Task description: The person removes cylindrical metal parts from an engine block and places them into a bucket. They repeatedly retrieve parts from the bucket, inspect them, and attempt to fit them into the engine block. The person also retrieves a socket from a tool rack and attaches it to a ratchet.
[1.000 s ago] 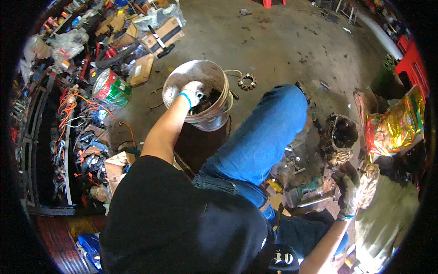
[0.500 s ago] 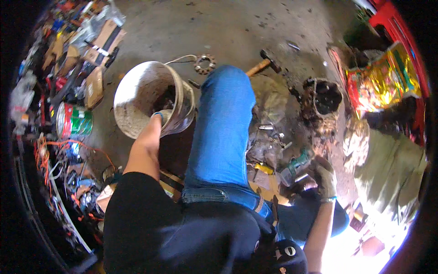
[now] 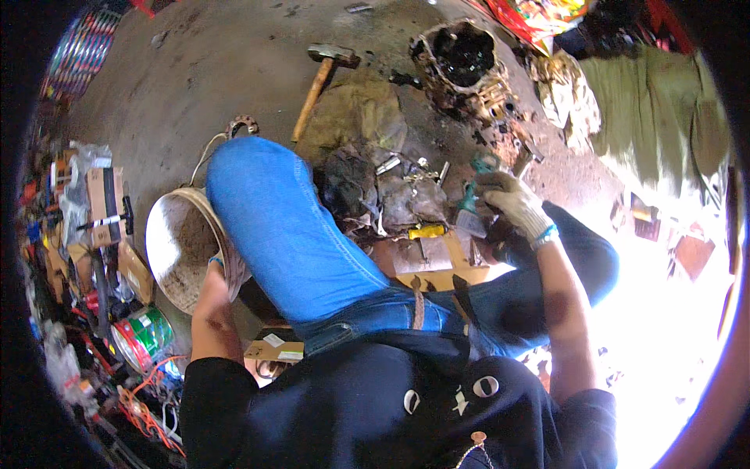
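Note:
My left hand [image 3: 233, 270], mostly hidden by the bucket and my leg, grips the near rim of a tilted, dirty white bucket [image 3: 173, 281]. A blue cuff shows at its wrist. On my right, my right hand [image 3: 516, 205] wears a whitish knitted glove. Its fingers close over the green handle of a brush [image 3: 469, 205], whose pale bristles point toward me. Beside the brush are a yellow-handled tool [image 3: 426, 232] and several small metal parts [image 3: 388, 165] on dark, grimy cloth or plastic [image 3: 414, 202].
A hammer [image 3: 312, 98] lies beyond my raised knee. Farther right stands a greasy, hollow metal housing [image 3: 491, 98]. A toothed ring [image 3: 242, 125] is partly behind my knee. Cardboard boxes [image 3: 105, 195], a green tin [image 3: 148, 336] and orange cords [image 3: 144, 406] crowd the left; olive cloth [image 3: 652, 117] hangs right.
My view has turned to the right, so the bucket and floor objects appear shifted and rotated. My left hand stays at the bucket; my right hand stays at the brush.

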A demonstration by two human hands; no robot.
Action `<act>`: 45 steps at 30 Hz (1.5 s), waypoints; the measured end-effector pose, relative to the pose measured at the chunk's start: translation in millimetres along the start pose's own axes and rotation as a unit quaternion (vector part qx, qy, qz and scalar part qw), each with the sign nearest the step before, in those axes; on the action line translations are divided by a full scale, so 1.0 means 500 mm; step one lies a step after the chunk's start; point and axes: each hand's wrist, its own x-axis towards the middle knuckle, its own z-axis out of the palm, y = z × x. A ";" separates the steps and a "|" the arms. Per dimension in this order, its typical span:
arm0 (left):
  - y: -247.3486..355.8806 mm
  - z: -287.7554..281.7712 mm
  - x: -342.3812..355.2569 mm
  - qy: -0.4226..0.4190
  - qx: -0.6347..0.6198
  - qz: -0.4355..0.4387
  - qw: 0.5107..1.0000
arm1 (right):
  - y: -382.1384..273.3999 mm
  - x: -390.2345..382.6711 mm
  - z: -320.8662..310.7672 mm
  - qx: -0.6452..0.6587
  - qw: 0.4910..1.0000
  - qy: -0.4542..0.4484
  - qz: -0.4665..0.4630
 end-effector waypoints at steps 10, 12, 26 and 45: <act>-0.070 -0.245 -0.027 0.136 0.003 -0.034 0.990 | -0.090 -0.053 0.012 -0.378 0.919 0.007 -0.111; -0.098 -0.329 -0.027 0.154 0.050 -0.057 0.985 | -0.092 -0.057 0.016 -0.417 0.902 0.003 -0.111; 0.525 -0.624 -0.174 0.291 0.036 0.499 0.816 | -0.078 -0.065 0.029 -0.448 0.886 -0.018 -0.117; 0.716 -0.515 -0.142 -0.045 0.165 0.372 0.912 | -0.009 0.028 -0.001 -0.341 0.920 -0.102 -0.163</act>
